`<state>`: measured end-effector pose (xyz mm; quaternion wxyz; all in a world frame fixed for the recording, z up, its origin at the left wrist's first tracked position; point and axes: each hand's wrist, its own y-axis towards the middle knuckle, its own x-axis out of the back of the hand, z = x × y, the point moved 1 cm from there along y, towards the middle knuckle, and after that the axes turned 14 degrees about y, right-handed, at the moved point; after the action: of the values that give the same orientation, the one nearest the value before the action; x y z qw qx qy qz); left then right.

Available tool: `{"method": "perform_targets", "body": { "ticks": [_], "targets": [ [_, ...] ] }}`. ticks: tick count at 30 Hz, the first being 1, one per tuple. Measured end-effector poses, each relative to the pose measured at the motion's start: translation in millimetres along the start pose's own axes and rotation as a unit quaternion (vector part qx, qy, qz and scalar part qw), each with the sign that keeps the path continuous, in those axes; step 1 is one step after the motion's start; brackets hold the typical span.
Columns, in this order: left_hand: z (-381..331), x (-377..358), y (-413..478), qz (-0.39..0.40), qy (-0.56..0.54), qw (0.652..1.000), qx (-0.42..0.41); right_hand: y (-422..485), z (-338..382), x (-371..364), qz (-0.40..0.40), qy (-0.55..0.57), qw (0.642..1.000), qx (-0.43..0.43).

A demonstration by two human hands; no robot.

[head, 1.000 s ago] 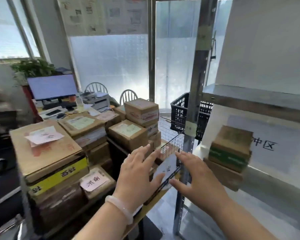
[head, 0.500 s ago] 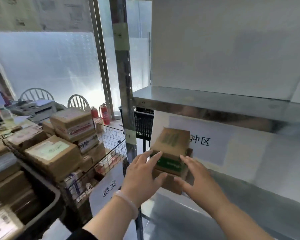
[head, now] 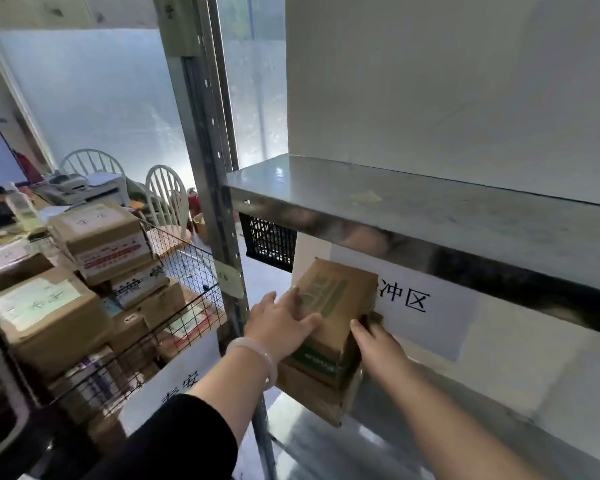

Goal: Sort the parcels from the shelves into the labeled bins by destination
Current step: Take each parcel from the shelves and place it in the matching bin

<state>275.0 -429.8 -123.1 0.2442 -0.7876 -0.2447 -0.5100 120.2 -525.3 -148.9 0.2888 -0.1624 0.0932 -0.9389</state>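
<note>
Two brown cardboard parcels are stacked at the left end of the lower metal shelf [head: 447, 431]. The top parcel [head: 333, 303] has green print and sits tilted on the lower parcel [head: 309, 393]. My left hand [head: 279, 323] grips the top parcel's left side, fingers along the side and thumb across its top face. My right hand [head: 378, 344] holds its right side; those fingers are hidden behind the box. A wire bin [head: 194, 268] full of parcels stands to the left, with a white label [head: 177, 389] on its front.
The upper steel shelf [head: 430, 209] hangs low over the parcels. A white sign [head: 406, 299] with black characters is on the wall behind them. The shelf's metal post [head: 208, 168] stands between shelf and bin. A black crate [head: 267, 244], chairs and a cluttered desk lie beyond.
My view has swung right from the bins toward the shelf. Both hands have moved from the wire bin to the top parcel and closed in on its two sides.
</note>
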Motion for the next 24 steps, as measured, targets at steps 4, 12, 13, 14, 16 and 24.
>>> {"method": "perform_targets", "body": {
  "ticks": [4,12,13,14,16,24],
  "targets": [
    [3.0,-3.0,2.8,0.005,-0.083,0.997,0.000,-0.3,-8.2,-5.3,0.003,0.074,0.997,0.007],
    [28.0,-10.3,-58.6,-0.049,-0.252,0.966,0.024,-40.1,-18.3,-7.8,0.096,0.267,0.956,0.072],
    [31.0,-9.7,-67.2,-0.056,-0.257,0.964,0.025,-43.5,-19.5,-10.1,0.115,0.297,0.945,0.070],
    [34.0,-8.4,-74.6,-0.058,-0.264,0.962,0.028,-46.6,-20.4,-13.4,0.127,0.315,0.938,0.071],
    [42.4,-5.1,-86.4,-0.056,-0.257,0.964,0.034,-53.5,-21.7,-22.1,0.124,0.312,0.937,0.094],
    [74.0,6.8,-122.5,0.036,-0.369,0.928,0.036,-89.0,-6.7,-53.3,0.093,0.165,0.948,0.258]
  ]
}}
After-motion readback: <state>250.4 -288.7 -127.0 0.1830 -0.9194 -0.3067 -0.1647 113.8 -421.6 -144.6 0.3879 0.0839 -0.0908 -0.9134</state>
